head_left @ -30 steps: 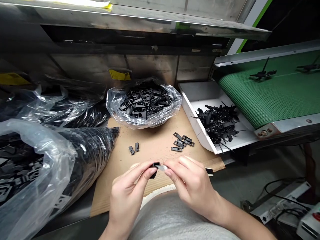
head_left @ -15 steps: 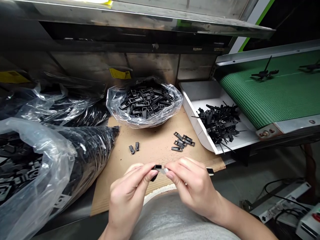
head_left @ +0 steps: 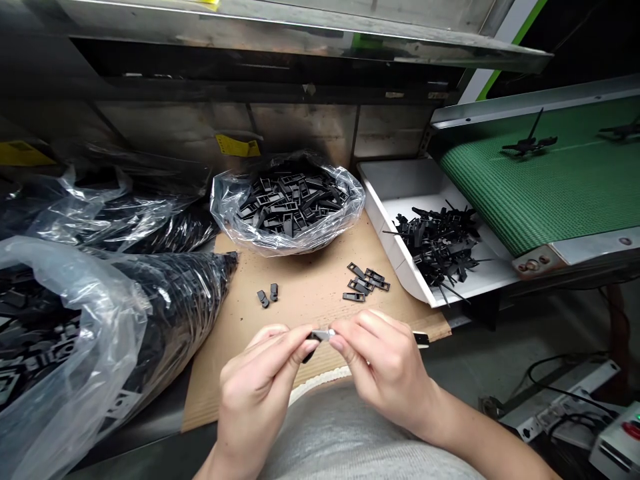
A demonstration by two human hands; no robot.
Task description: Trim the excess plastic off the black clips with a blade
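My left hand (head_left: 267,377) pinches a small black plastic part (head_left: 311,336) between thumb and forefinger. In my right hand (head_left: 387,367) is a craft knife (head_left: 421,339); its dark handle end sticks out behind the palm. Its pale blade (head_left: 323,334) lies against the plastic part, and most of the handle is hidden by my fingers. Both hands meet just above the near edge of the cardboard sheet (head_left: 295,287). Beyond my right hand lies a small group of black plastic parts (head_left: 363,283). Two short black pieces (head_left: 267,295) rest further left.
A bag-lined bowl (head_left: 287,247) full of black parts stands behind. On the right, a white tray (head_left: 407,270) holds a heap of sprue-like black pieces below a green conveyor belt (head_left: 560,193). Large plastic bags of parts (head_left: 185,300) fill the left side. A metal shelf (head_left: 280,30) crosses above.
The blade and the plastic part have turned slightly against each other; the part's open end no longer shows as clearly. Both hands keep their hold in nearly the same place.
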